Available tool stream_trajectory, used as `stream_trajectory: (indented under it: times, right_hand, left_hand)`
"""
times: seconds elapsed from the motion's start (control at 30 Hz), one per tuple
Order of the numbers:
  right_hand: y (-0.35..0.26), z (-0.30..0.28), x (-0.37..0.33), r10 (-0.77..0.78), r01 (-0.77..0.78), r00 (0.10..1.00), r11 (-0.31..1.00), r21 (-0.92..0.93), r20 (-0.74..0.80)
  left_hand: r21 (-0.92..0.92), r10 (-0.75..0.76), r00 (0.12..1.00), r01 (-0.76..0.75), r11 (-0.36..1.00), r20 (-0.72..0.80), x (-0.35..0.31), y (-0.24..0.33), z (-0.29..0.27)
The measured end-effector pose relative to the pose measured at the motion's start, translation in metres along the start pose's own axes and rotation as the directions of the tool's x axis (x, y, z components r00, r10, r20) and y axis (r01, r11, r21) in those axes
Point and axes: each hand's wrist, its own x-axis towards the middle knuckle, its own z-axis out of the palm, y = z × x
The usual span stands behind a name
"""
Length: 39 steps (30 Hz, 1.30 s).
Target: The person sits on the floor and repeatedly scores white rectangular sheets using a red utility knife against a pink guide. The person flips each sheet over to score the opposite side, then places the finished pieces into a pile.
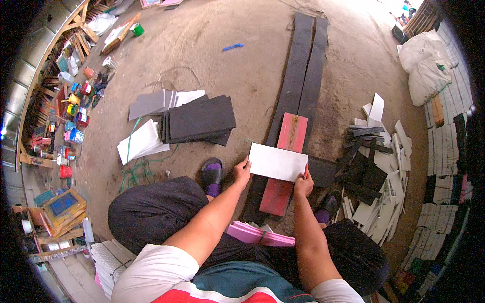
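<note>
A white rectangular sheet (278, 162) is held level in front of me, its left edge pinched by my left hand (242, 172). My right hand (303, 186) grips its right edge, and a thin red tool (305, 170), perhaps a pen, is tucked in those fingers. Under the sheet lies a worn red board (293, 131), resting across long black strips (297, 65) on the floor. To the left are a stack of black sheets (202, 120) and a fanned pile of white sheets (143, 143). A bundle of pink sheets (260, 235) sits close to my lap.
White and black offcuts (376, 174) are heaped on the right. A blue cutter-like tool (233, 47) lies farther off. Paint cans (81, 118) line the left side; green string (134, 174) tangles near my left knee. White sacks (426, 65) and stacked sheets (444, 151) stand along the right.
</note>
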Motion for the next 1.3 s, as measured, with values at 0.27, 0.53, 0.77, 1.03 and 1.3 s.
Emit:
stream_trajectory:
  times: [0.27,0.53,0.77,1.03,1.3]
  right_hand:
    - [0.006,0.000,0.000,0.022,-0.026,0.999,0.990,-0.138,-0.028]
    - [-0.025,-0.020,-0.012,0.162,-0.128,0.985,0.918,-0.374,0.061]
    - [-0.030,0.001,-0.030,0.047,0.010,0.989,0.920,-0.392,0.138]
    - [-0.045,0.010,-0.047,-0.034,0.116,0.976,0.917,-0.382,0.215]
    - [-0.050,-0.004,-0.042,0.009,0.122,0.953,0.904,-0.410,0.304]
  left_hand:
    - [0.007,0.058,0.998,-0.058,0.998,0.001,0.002,-0.001,0.005]
    - [-0.151,-0.024,0.998,0.032,0.988,0.055,0.007,-0.009,0.008]
    - [-0.307,-0.153,0.980,0.106,0.946,-0.131,0.000,-0.029,-0.014]
    - [-0.350,-0.192,0.962,0.116,0.929,-0.193,0.005,-0.055,-0.040]
    - [-0.213,-0.129,0.962,0.077,0.974,-0.242,0.017,-0.076,-0.030]
